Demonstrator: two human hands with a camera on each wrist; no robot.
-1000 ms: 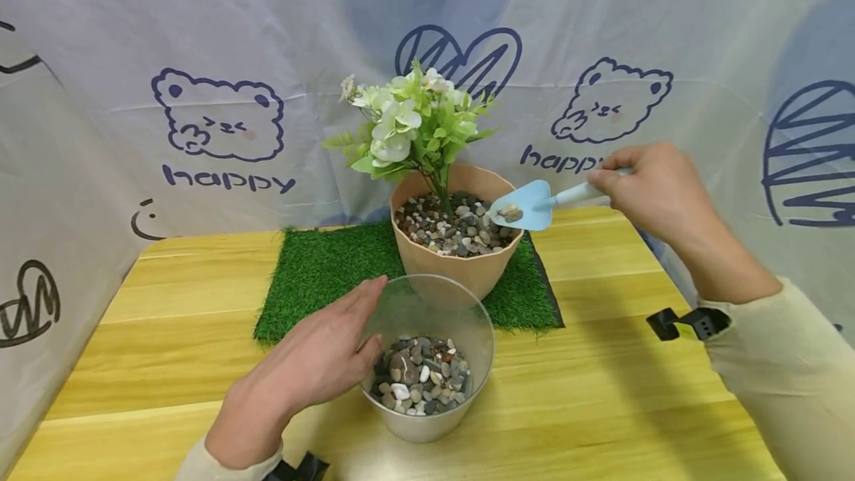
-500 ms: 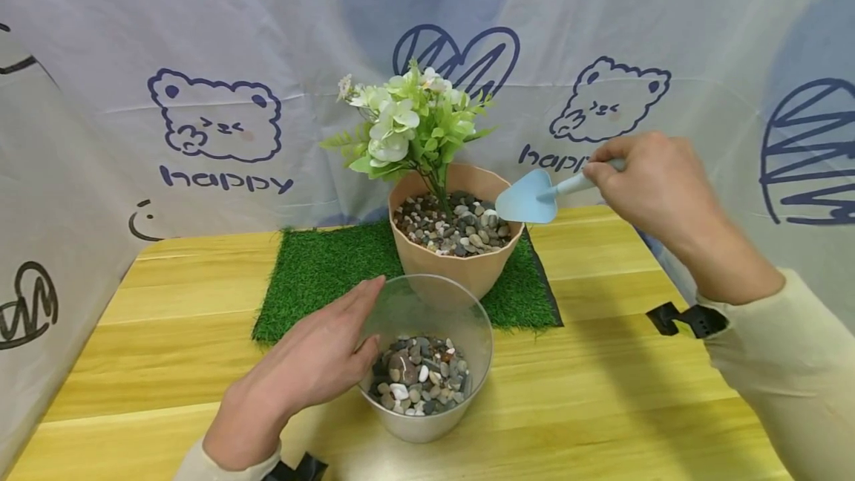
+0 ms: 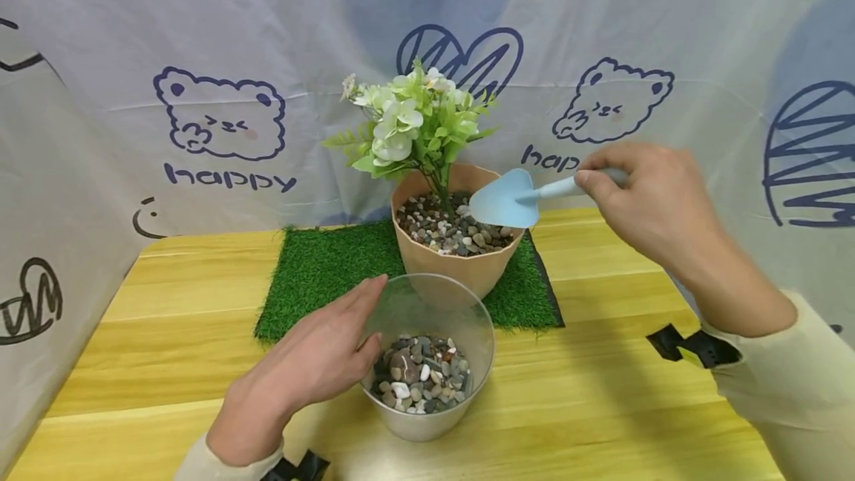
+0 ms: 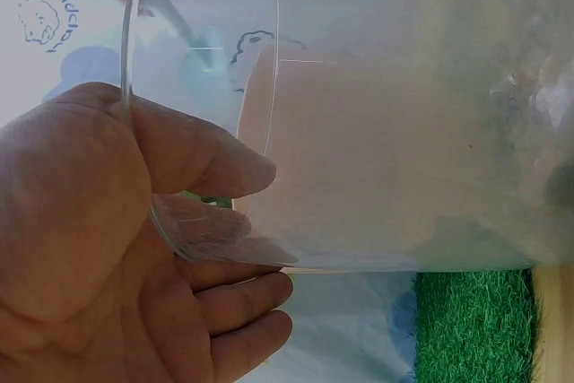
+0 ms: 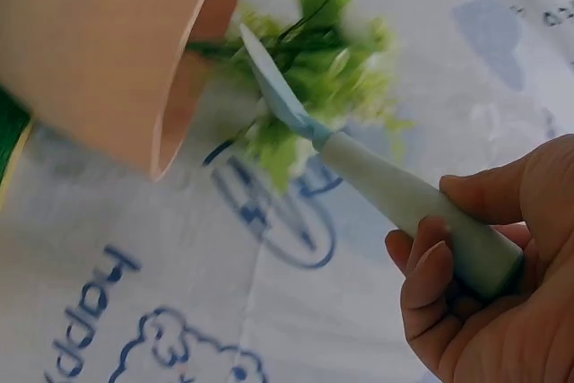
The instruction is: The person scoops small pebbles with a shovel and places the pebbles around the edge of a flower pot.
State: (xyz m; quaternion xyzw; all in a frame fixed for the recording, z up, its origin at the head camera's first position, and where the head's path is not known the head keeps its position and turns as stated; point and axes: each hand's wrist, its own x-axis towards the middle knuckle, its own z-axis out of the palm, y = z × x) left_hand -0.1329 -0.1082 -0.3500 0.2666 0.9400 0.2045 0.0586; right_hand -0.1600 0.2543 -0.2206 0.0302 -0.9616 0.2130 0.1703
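Observation:
My right hand [image 3: 657, 203] grips the pale handle of a light blue trowel [image 3: 508, 200]. The trowel's blade is over the right side of a peach flowerpot [image 3: 461, 267], and no stones show on it. White flowers with green leaves [image 3: 414, 121] stand upright in the pot, among pebbles [image 3: 427, 234]. Nearer the front is a clear plastic bucket [image 3: 467, 318], part filled with mixed stones [image 3: 427, 377]. My left hand [image 3: 307, 351] holds the bucket's left rim, with the thumb [image 4: 206, 150] on one side of the wall and fingers on the other.
A green artificial grass mat [image 3: 327, 280] lies under the pot on the wooden table [image 3: 180, 318]. Behind the table hangs a pale cloth [image 3: 320, 36] printed with bears and hearts.
The pebbles on the trowel have gone from its blade. The blade tipped, rose slightly, then moved left over the pot with my right hand. My left hand stayed at the bucket's rim.

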